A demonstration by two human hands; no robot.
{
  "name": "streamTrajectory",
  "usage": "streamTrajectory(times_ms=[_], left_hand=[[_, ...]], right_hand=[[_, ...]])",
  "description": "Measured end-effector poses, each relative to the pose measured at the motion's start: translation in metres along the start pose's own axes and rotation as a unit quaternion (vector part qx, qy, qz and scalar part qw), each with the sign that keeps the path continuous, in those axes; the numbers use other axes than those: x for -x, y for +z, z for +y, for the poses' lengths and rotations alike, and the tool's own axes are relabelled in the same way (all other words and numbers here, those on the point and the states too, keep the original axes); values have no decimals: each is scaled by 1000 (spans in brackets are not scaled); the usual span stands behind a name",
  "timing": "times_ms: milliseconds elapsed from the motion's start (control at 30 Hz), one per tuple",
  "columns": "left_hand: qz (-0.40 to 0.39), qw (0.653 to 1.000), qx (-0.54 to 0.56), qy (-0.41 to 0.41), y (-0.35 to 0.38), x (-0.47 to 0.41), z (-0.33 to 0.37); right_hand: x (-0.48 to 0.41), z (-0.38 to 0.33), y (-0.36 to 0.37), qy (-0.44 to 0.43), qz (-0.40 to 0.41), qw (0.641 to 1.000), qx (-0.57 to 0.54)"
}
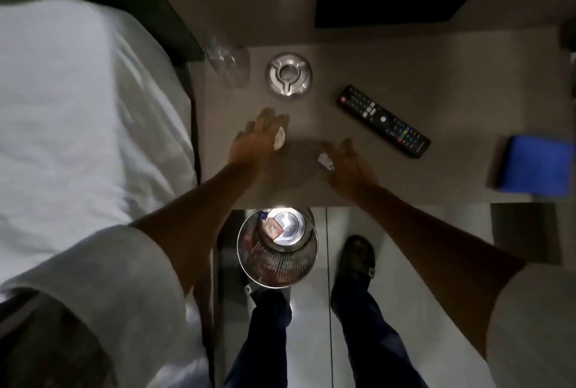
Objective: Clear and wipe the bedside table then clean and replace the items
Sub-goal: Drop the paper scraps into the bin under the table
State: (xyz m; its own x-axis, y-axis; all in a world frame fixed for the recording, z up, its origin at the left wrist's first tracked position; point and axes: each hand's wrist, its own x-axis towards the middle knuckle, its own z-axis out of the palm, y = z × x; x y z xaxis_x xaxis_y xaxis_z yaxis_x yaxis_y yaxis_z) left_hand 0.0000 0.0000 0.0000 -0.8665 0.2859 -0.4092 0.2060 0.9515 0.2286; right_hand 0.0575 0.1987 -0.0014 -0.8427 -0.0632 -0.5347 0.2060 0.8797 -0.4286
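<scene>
Both hands are over the brown bedside table [405, 69]. My left hand [257, 138] lies flat with a crumpled white paper scrap [279, 137] at its fingers. My right hand [346, 163] curls around a second white paper scrap [325, 161]. Whether either hand truly grips its scrap is unclear through the blur. A metal ashtray [289, 74] sits behind the left hand. A black remote control [383, 121] lies to the right. A clear plastic bottle [227, 61] lies at the table's back left. A folded blue cloth [536, 166] rests at the right edge.
A metal mesh waste bin [277, 247] with some rubbish inside stands on the floor just below the table's front edge, between my arms. The bed with white sheets [78, 107] is on the left. A dark panel [392, 2] is on the wall behind.
</scene>
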Motion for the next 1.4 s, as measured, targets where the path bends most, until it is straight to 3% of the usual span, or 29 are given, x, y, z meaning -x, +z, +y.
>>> streamTrajectory(times_ms=[133,300,600,733,900,1033,1200,1300,1400], left_hand=[[4,1000,5,29,22,-5,-16],[-10,996,89,4,33,34,-11],[27,986,165,-14,87,125,13],[29,979,186,-77,130,162,11],[-144,963,185,-136,175,184,4],[-213,943,189,-172,179,182,3],[-131,969,187,-98,147,163,3],[-7,992,122,-18,118,140,-1],[89,991,56,86,81,97,0]], right_hand=[[-4,-1,20,-41,26,997,67],[17,0,27,-15,-8,995,101],[79,-14,87,-61,-46,997,19],[96,-3,121,-26,-93,995,-3],[108,15,152,2,-122,992,-39],[110,16,147,-6,-131,991,-36],[98,17,112,11,-82,996,-39],[85,17,86,25,-13,997,-74],[64,18,46,-3,60,995,-75]])
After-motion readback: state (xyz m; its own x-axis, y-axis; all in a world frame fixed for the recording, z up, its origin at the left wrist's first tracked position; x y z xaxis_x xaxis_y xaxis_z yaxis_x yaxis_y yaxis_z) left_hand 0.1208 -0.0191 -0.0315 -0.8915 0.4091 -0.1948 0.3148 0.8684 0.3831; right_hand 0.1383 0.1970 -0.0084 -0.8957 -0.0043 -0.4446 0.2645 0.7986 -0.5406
